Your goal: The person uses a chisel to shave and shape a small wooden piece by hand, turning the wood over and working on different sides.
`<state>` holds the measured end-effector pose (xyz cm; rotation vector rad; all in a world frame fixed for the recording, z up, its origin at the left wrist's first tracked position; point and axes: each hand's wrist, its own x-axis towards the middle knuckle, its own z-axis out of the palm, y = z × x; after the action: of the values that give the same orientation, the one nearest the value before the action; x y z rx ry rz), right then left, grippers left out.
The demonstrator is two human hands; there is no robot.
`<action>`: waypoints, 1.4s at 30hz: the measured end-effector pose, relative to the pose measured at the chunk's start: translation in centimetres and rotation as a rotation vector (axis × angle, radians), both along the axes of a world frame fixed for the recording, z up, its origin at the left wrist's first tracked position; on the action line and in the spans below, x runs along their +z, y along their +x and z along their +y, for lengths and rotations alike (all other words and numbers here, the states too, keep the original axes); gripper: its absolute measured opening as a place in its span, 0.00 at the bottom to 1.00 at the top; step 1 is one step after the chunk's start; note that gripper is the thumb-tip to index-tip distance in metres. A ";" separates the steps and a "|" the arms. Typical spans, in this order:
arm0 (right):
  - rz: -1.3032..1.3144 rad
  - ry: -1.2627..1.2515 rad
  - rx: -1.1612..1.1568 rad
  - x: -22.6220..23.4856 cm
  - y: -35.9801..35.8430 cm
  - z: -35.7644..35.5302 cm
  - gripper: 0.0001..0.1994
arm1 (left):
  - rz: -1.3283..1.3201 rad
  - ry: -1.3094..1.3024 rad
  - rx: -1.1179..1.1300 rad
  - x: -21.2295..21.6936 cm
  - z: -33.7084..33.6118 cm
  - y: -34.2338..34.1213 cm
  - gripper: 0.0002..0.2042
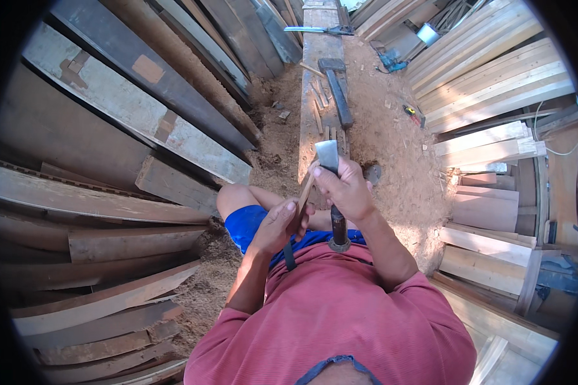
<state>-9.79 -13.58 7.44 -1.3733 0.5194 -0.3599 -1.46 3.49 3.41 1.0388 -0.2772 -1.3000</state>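
I am looking down into a rough woodworking yard or carpenter's workshop. Weathered planks (109, 205) lean in stacks on the left, and paler sawn boards (494, 83) are piled on the right. Sawdust (398, 173) covers the ground around a long timber beam (319, 83), where a hammer (336, 86) and wooden pegs (319, 106) lie.

Grey-bladed hatchet (328, 156) upright, edge against a slanted thin wooden stick (305, 191).

My right hand (345, 189) hides the middle of the hatchet (328, 156) handle. Left palm (277, 224) covers the wooden strip's (306, 189) lower end. Small tools at upper right stay too tiny to identify.
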 end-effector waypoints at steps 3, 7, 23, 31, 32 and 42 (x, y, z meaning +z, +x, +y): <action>0.025 0.020 0.020 -0.4 0.0 -0.4 0.07 | 0.025 -0.049 -0.092 -1.7 0.6 -0.1 0.23; 0.081 0.070 0.065 -0.9 0.2 -0.1 0.08 | 0.108 -0.109 -0.065 -2.6 0.1 -0.5 0.23; -0.209 0.864 -0.185 0.3 1.1 2.4 0.11 | 0.193 -0.212 0.181 -1.9 -2.0 2.9 0.20; -0.059 1.012 0.144 1.2 0.5 6.8 0.07 | -0.310 0.027 0.332 -1.1 -4.1 4.5 0.21; -0.061 1.009 0.168 1.2 0.4 7.0 0.07 | -0.444 0.077 0.243 -0.3 -3.7 4.6 0.20; -0.176 0.797 -0.047 3.7 -2.6 6.0 0.08 | -0.980 0.074 0.006 0.9 0.3 0.9 0.19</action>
<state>-12.43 -7.62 11.16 -0.5545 0.4755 -0.2635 -0.51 3.78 4.28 1.6836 -0.9595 -0.7056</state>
